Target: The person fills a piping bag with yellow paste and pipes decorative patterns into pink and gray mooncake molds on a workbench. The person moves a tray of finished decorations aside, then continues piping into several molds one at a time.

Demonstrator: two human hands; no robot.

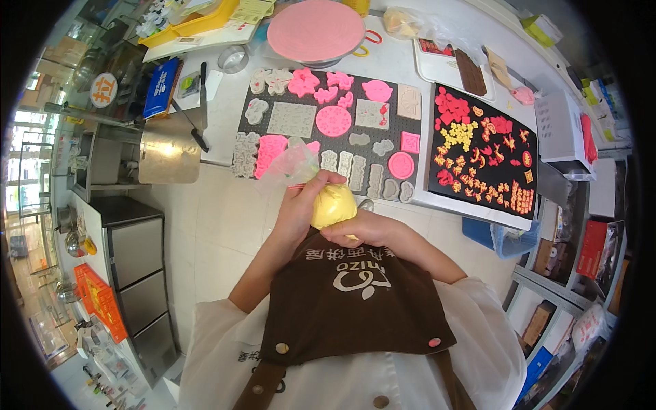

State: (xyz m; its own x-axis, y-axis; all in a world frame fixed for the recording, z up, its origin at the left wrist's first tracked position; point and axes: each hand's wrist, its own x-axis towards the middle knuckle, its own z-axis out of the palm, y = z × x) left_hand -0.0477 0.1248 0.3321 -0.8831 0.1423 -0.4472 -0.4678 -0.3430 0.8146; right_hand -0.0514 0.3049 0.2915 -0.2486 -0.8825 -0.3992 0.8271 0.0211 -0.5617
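Note:
A clear plastic piping bag filled with a yellow mass is between my hands, held close to the chest. My left hand grips the bag's upper end, and the loose plastic fans out beyond it towards the table. From the other side my right hand grips the lower part of the filling. The bag's tip is hidden. Just past the hands lies a dark perforated mat with pink and grey silicone molds, among them a round pink mold and a grey rectangular mold.
Small red and yellow molded pieces cover a black sheet at right. Behind the mat stands a pink turntable. A palette knife and a metal ring lie at left. A blue bin stands below the table's right part.

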